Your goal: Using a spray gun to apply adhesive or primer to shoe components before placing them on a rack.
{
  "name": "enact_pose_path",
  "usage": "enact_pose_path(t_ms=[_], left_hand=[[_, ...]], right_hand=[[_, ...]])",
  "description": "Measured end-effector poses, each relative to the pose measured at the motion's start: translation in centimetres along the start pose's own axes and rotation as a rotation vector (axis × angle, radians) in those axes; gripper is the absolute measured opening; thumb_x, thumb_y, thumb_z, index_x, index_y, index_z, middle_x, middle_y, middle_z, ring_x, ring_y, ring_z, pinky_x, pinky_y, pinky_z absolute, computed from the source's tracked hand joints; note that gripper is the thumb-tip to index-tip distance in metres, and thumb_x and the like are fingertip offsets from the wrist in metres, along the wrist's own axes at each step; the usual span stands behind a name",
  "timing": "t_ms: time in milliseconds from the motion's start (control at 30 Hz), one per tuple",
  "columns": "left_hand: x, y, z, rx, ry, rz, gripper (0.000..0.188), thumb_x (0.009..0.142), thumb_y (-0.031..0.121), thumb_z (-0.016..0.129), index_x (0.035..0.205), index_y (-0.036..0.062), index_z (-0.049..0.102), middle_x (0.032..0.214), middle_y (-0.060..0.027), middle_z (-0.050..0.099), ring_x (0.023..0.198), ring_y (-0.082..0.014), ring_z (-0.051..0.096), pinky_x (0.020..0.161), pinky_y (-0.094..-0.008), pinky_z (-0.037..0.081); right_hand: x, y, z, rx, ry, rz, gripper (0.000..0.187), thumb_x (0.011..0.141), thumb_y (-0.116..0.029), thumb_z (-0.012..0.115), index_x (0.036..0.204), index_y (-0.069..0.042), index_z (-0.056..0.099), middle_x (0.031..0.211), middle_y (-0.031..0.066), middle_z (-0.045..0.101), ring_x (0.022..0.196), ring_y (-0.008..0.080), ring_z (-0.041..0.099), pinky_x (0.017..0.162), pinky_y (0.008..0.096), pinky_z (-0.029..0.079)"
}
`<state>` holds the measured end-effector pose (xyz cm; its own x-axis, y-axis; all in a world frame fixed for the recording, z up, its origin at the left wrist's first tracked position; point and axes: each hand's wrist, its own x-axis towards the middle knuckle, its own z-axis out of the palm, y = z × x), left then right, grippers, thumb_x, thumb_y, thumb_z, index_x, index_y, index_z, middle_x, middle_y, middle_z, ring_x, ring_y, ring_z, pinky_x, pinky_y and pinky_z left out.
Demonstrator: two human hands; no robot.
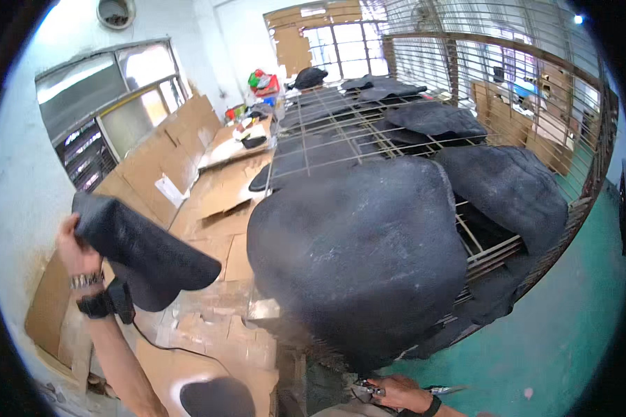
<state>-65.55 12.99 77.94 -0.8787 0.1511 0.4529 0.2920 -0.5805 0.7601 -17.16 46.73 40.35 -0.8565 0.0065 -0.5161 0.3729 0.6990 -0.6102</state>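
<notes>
Raised at the far left, my left hand (78,250) is closed on the edge of a folded black leather piece (142,254), which hangs down to the right over the cardboard-covered bench. At the bottom, close to my body, my right hand (402,394) is closed around a small metal tool (368,389). A thin pointed end shows on the other side of that hand; the tool's exact kind is too blurred to tell. Just beyond my right hand, a large black leather sheet (355,236) lies draped over a metal wire rack (490,254).
More black leather pieces (508,187) lie along the rack, which has a tall wire-mesh side (494,69) at the right. Cardboard (233,184) covers the bench at left, with a dark rounded piece (217,397) near me. Green floor (535,347) shows at right.
</notes>
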Motion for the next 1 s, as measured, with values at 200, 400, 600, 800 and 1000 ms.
enact_pose_path(t_ms=[200, 400, 600, 800, 1000], left_hand=[[18.8, -6.1, 16.3, 0.927, -0.265, 1.024, 0.021, 0.071, -0.002, 0.065, 0.091, -0.0005, 0.067, 0.089, -0.0122, 0.072, 0.083, -0.0243, 0.069, 0.079, -0.0344, 0.055], [18.5, -13.4, 35.1, 0.176, -0.239, 0.472, 0.009, 0.08, 0.004, 0.059, 0.072, 0.0067, 0.062, 0.076, -0.0045, 0.061, 0.077, -0.0178, 0.059, 0.076, -0.0343, 0.052], [13.5, -23.3, 27.1, 0.127, -0.502, -0.354, 0.007, 0.092, 0.014, 0.059, 0.095, 0.0083, 0.062, 0.089, -0.01, 0.066, 0.082, -0.0238, 0.066, 0.076, -0.042, 0.056], [3.9, -32.9, 7.2, 0.355, -0.392, -0.748, 0.032, 0.096, 0.034, 0.067, 0.114, 0.0069, 0.064, 0.085, -0.0051, 0.067, 0.079, -0.0189, 0.067, 0.073, -0.0395, 0.059], [-16.7, -29.1, -4.9, -0.009, -0.152, -0.778, 0.038, 0.103, 0.025, 0.058, 0.134, 0.0027, 0.054, 0.09, -0.0029, 0.067, 0.081, -0.0165, 0.067, 0.086, -0.048, 0.058]], right_hand=[[4.2, 6.7, 7.2, 0.096, 0.748, -0.304, 0.043, 0.081, -0.023, 0.07, 0.122, -0.009, 0.069, 0.089, 0.0197, 0.071, 0.072, 0.0353, 0.065, 0.064, 0.0461, 0.052], [4.0, 7.8, 6.2, 0.01, 0.669, -0.134, 0.05, 0.082, -0.027, 0.069, 0.129, -0.012, 0.066, 0.099, 0.0168, 0.073, 0.081, 0.0357, 0.068, 0.071, 0.0443, 0.054], [6.1, 11.5, 10.2, 0.08, 0.809, -0.301, 0.054, 0.083, -0.025, 0.065, 0.135, -0.013, 0.062, 0.104, 0.0185, 0.069, 0.085, 0.0355, 0.067, 0.069, 0.0446, 0.053], [7.0, 7.2, 4.8, 0.121, 0.516, -0.262, 0.053, 0.084, -0.024, 0.063, 0.136, -0.012, 0.061, 0.102, 0.0193, 0.068, 0.084, 0.0353, 0.066, 0.068, 0.0442, 0.052], [5.2, 1.6, 0.6, 0.087, 0.242, -0.142, 0.053, 0.085, -0.023, 0.061, 0.137, -0.011, 0.06, 0.101, 0.0202, 0.067, 0.082, 0.0352, 0.065, 0.067, 0.0437, 0.051]])
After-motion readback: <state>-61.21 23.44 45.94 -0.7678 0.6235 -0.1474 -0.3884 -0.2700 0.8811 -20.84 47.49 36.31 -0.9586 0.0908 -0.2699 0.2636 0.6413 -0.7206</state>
